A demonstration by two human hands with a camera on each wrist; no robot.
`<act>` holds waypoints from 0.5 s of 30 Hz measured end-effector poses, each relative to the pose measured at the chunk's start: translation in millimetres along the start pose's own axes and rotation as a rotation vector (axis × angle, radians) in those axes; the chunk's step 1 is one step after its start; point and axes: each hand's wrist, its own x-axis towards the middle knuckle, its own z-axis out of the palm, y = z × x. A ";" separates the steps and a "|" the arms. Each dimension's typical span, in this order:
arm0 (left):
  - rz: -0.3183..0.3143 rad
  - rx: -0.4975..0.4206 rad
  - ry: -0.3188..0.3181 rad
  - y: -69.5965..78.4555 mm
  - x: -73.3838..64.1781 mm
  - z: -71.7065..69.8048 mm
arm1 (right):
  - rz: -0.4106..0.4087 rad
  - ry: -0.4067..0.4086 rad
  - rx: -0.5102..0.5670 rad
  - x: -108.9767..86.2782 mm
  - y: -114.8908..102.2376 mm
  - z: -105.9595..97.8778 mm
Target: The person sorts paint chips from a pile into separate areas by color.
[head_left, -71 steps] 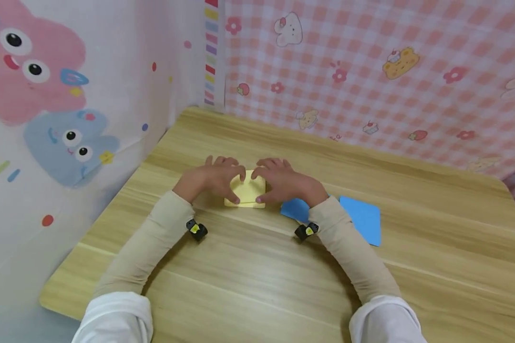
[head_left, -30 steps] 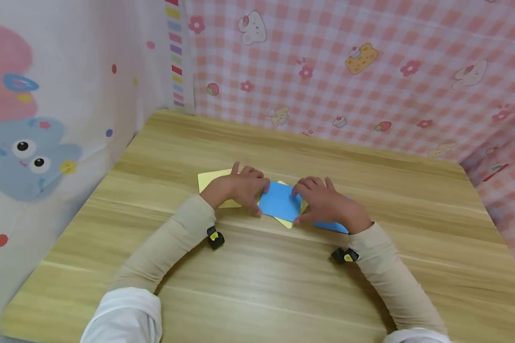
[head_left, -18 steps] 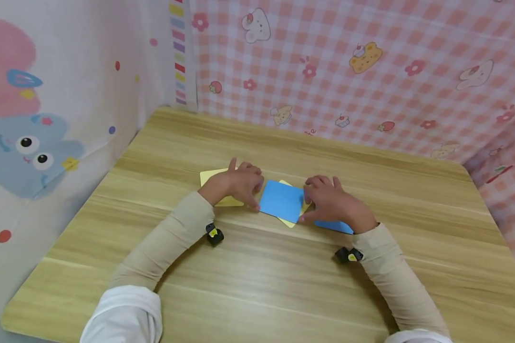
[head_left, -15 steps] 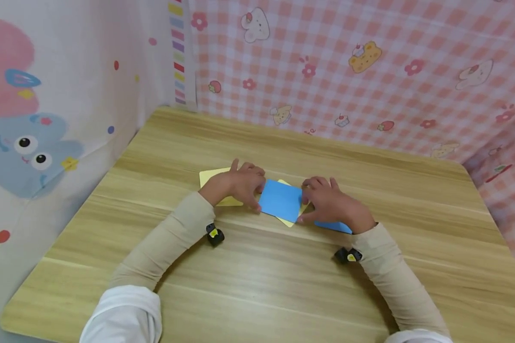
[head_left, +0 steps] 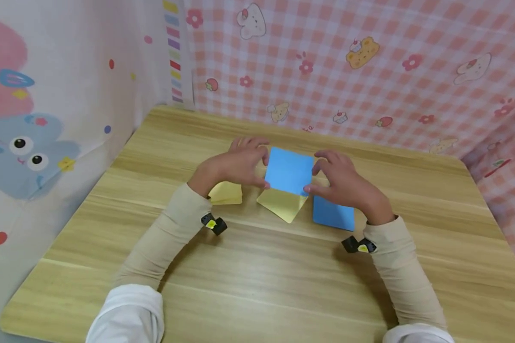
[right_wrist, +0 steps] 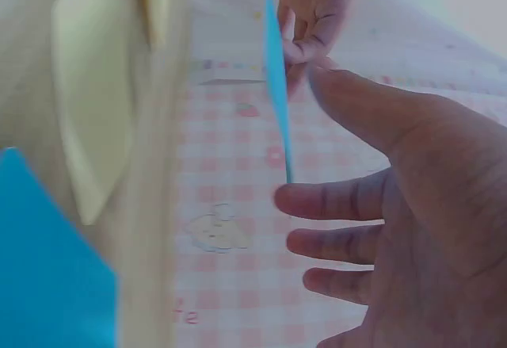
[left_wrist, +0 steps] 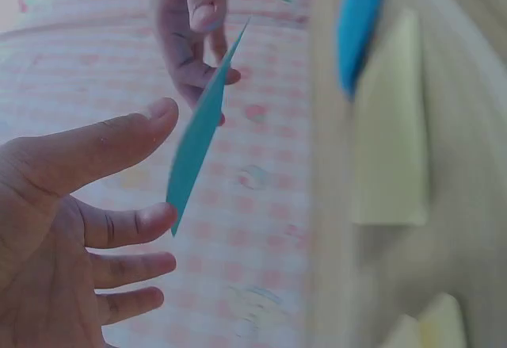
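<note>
From my remote seat I look down on a wooden worktop [head_left: 257,267] walled by pink checked cloth [head_left: 369,71] at 12 o'clock and a cartoon-print curtain [head_left: 47,119] at 9 o'clock. Both beige sleeves [head_left: 163,247] reach in from 6 o'clock. The left hand [head_left: 233,166] and right hand [head_left: 345,183] hold a blue paper square [head_left: 288,171] lifted off the wood near the centre, each hand pinching one side edge between thumb and fingertips, the other fingers loosely spread.

Below the square, at its 6 o'clock, a yellow sheet [head_left: 283,205] lies flat as a diamond. A second blue sheet [head_left: 334,213] lies at 4 o'clock from it, and a folded yellow piece [head_left: 226,193] sits at 8 o'clock, just under the left wrist.

My judgement is that handling the sheet well means keeping both pinches light and level, so the paper stays taut without buckling, and matching edges before any crease is pressed.

The wrist views show the blue square edge-on [left_wrist: 202,126], so I cannot tell whether it already carries a crease. The right wrist view [right_wrist: 277,86] is soft and washed out. How far the folded yellow piece runs under the left wrist is hidden.
</note>
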 end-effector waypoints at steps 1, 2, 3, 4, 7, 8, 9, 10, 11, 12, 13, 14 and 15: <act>0.012 0.000 0.022 2.9 0.4 -1.9 | 0.004 0.025 0.000 -1.9 -0.7 -2.8; 0.022 0.003 0.037 5.9 1.3 -2.8 | 0.009 0.046 -0.002 -3.9 -0.7 -5.1; 0.031 0.006 0.046 8.9 3.0 -2.8 | 0.014 0.063 -0.003 -6.2 -0.1 -6.8; 0.040 0.005 0.050 11.9 5.6 -1.8 | 0.019 0.074 -0.009 -9.0 1.2 -8.4; 0.063 0.011 0.046 22.7 18.0 5.4 | 0.044 0.087 -0.019 -20.2 9.2 -13.1; 0.072 0.007 0.037 27.2 23.3 8.4 | 0.055 0.089 -0.020 -25.2 12.6 -15.2; 0.082 0.005 0.029 32.1 29.1 11.5 | 0.065 0.092 -0.021 -30.6 16.4 -17.5; 0.092 0.003 0.019 37.3 35.1 14.6 | 0.078 0.095 -0.022 -36.3 20.3 -19.9; 0.101 0.005 0.005 42.8 41.0 17.5 | 0.095 0.098 -0.024 -42.2 24.3 -21.9; 0.111 0.004 -0.008 48.4 46.7 20.0 | 0.112 0.102 -0.029 -48.0 28.2 -23.8; 0.118 0.002 -0.022 54.0 52.0 22.2 | 0.132 0.105 -0.035 -53.6 32.1 -25.4; 0.125 -0.001 -0.035 59.0 57.2 24.5 | 0.149 0.108 -0.041 -58.9 35.8 -26.7; 0.128 0.002 -0.053 63.4 62.3 26.8 | 0.164 0.105 -0.052 -63.5 39.5 -27.5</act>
